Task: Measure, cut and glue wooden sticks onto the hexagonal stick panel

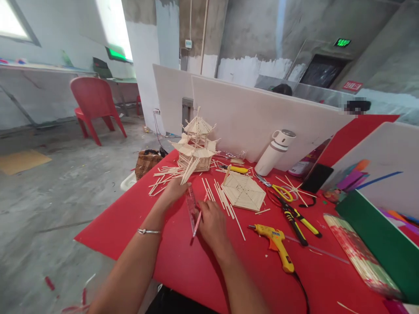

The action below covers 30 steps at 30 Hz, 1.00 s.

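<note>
My left hand (176, 192) is closed around a bundle of thin wooden sticks (190, 169), which points up toward a small pagoda model (198, 146) built of the same sticks. A clear ruler (190, 205) runs down from beside that hand. Closed on a slim pink pen (197, 223), my right hand (212, 220) is just right of the ruler; whether its fingers also touch the ruler I cannot tell. Loose sticks (225, 198) lie to the right, next to a flat hexagonal stick panel (244, 191).
A yellow glue gun (275, 242), pliers (294, 220) and scissors (279, 192) lie on the red tabletop (131, 222). Farther back stands a white bottle (276, 152) before a pale partition (242, 117). A stick packet (360, 253) and green box (376, 240) are at right.
</note>
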{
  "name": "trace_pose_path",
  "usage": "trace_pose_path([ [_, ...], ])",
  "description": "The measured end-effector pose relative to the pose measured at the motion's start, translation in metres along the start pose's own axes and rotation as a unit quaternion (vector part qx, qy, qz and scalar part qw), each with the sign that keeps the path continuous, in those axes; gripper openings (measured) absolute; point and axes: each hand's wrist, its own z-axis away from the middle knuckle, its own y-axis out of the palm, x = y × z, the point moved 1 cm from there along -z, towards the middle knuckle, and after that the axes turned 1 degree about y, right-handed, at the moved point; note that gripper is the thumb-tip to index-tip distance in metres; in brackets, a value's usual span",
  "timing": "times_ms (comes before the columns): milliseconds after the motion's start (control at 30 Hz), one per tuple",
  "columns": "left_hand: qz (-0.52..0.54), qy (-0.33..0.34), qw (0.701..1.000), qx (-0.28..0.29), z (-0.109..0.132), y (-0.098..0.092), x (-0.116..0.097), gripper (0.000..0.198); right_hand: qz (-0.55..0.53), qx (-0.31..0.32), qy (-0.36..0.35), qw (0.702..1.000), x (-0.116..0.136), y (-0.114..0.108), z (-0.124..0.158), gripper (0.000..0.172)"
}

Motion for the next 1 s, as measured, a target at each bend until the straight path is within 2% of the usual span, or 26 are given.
trace_pose_path([
  [167, 0.087, -0.020, 0.994, 0.068, 0.012, 0.008, 0.002, 0.028, 0.015, 0.020, -0.038, 0.999, -0.003, 0.005, -0.005, 0.030],
  [267, 0.142, -0.002, 0.985, 0.099, 0.013, 0.017, 0.002, 0.029, 0.030, 0.042, -0.036, 0.998, -0.003, 0.008, -0.009, 0.040],
  [333, 0.140, -0.010, 0.985, 0.106, 0.012, 0.022, 0.004, 0.028, 0.032, 0.047, -0.023, 0.998, -0.003, 0.009, -0.009, 0.047],
  [400, 0.064, -0.010, 0.993, 0.095, 0.011, 0.023, 0.006, 0.028, 0.024, 0.039, 0.008, 0.999, -0.002, 0.007, -0.005, 0.046],
  [467, -0.079, 0.007, 0.994, 0.074, 0.011, 0.019, 0.006, 0.029, 0.008, 0.028, 0.045, 0.999, 0.002, 0.004, 0.004, 0.042],
  [567, -0.284, 0.014, 0.958, 0.042, 0.012, 0.008, 0.004, 0.033, -0.015, 0.026, 0.070, 0.997, 0.013, 0.002, 0.016, 0.043],
  [633, -0.357, -0.003, 0.934, 0.033, 0.012, 0.002, 0.002, 0.038, -0.018, 0.034, 0.057, 0.998, 0.024, 0.005, 0.019, 0.041],
  [767, -0.407, -0.019, 0.913, 0.032, 0.014, -0.005, 0.000, 0.043, -0.028, 0.045, 0.012, 0.999, 0.049, 0.018, 0.008, 0.028],
  [833, -0.416, -0.014, 0.909, 0.021, 0.015, -0.006, -0.002, 0.042, -0.050, 0.053, -0.012, 0.997, 0.054, 0.020, -0.001, 0.023],
  [933, -0.424, -0.007, 0.906, 0.003, 0.017, -0.007, -0.004, 0.042, -0.056, 0.063, -0.012, 0.996, 0.040, 0.010, -0.008, 0.019],
  [1000, -0.420, 0.002, 0.908, -0.005, 0.017, -0.006, -0.004, 0.041, -0.027, 0.054, 0.039, 0.997, 0.015, -0.005, -0.006, 0.020],
])
